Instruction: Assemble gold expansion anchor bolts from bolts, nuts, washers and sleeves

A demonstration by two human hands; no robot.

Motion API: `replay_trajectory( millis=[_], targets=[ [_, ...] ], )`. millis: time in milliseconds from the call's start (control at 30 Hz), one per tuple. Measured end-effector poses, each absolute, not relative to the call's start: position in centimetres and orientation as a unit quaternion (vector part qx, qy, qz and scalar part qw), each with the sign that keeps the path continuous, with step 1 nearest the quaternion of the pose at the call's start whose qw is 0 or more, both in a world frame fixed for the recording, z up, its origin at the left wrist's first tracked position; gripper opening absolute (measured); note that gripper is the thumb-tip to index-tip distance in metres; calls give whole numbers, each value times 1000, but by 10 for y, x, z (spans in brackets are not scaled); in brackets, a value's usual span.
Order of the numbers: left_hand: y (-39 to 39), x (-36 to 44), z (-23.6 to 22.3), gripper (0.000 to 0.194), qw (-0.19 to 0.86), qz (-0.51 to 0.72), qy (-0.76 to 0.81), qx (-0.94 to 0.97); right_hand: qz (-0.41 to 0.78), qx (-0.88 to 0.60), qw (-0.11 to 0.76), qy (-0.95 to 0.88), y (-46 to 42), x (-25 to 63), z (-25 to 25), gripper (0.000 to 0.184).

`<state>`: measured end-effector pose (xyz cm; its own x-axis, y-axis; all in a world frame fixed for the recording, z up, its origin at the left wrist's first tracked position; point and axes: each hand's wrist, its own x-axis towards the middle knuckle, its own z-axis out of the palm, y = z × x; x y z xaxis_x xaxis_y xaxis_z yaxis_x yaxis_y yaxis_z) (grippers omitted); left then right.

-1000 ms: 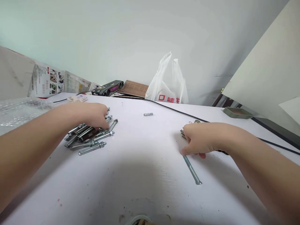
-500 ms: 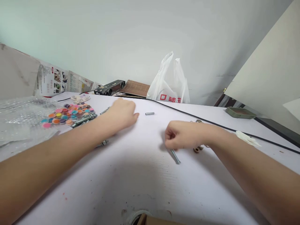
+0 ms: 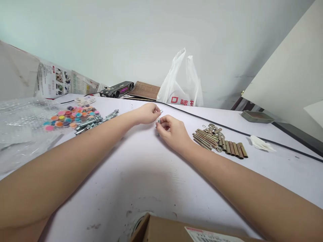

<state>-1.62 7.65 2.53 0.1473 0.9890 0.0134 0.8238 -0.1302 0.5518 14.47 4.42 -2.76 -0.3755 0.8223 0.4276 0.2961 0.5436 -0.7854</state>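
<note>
Near the middle of the table, my left hand [image 3: 149, 113] pinches a short silver metal sleeve [image 3: 162, 111], whose end sticks out past the fingertips. Just below and to the right, my right hand [image 3: 171, 129] is closed around a silver bolt [image 3: 158, 123]; most of it is hidden by the fingers. The two hands are close together, with the sleeve and bolt near each other. Left of my left forearm lies a pile of silver expansion bolts [image 3: 89, 123]. To the right of my right hand are brassy threaded rods [image 3: 205, 138], a row of metal sleeves [image 3: 234, 149] and washers [image 3: 212, 126].
Colourful round discs [image 3: 68, 117] and clear plastic wrap [image 3: 25, 117] lie at left. A black cable [image 3: 202, 118] crosses the back, before a white plastic bag [image 3: 180, 90]. A green tray [image 3: 257, 117] and crumpled tissue [image 3: 262, 144] sit right; a cardboard box [image 3: 166, 230] is nearest me.
My left hand has moved right and picked up the sleeve from the table. My right hand has moved left and away with the bolt, bringing both hands together and uncovering the brassy parts.
</note>
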Motion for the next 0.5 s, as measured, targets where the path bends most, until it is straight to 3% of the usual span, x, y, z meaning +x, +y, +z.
replay_trajectory(
  millis=[133,200,333,500],
  targets=[
    [46,-7,21,43,444,368,460,675,299,-372,430,-767,49,148,-27,15],
    [35,-3,14,44,490,409,435,635,294,-366,431,-771,50,149,-26,16],
    [26,1,3,43,455,501,453,580,294,-338,430,-784,47,149,-27,12],
    [28,1,7,42,408,525,453,594,296,-332,430,-786,47,149,-29,15]
  ],
)
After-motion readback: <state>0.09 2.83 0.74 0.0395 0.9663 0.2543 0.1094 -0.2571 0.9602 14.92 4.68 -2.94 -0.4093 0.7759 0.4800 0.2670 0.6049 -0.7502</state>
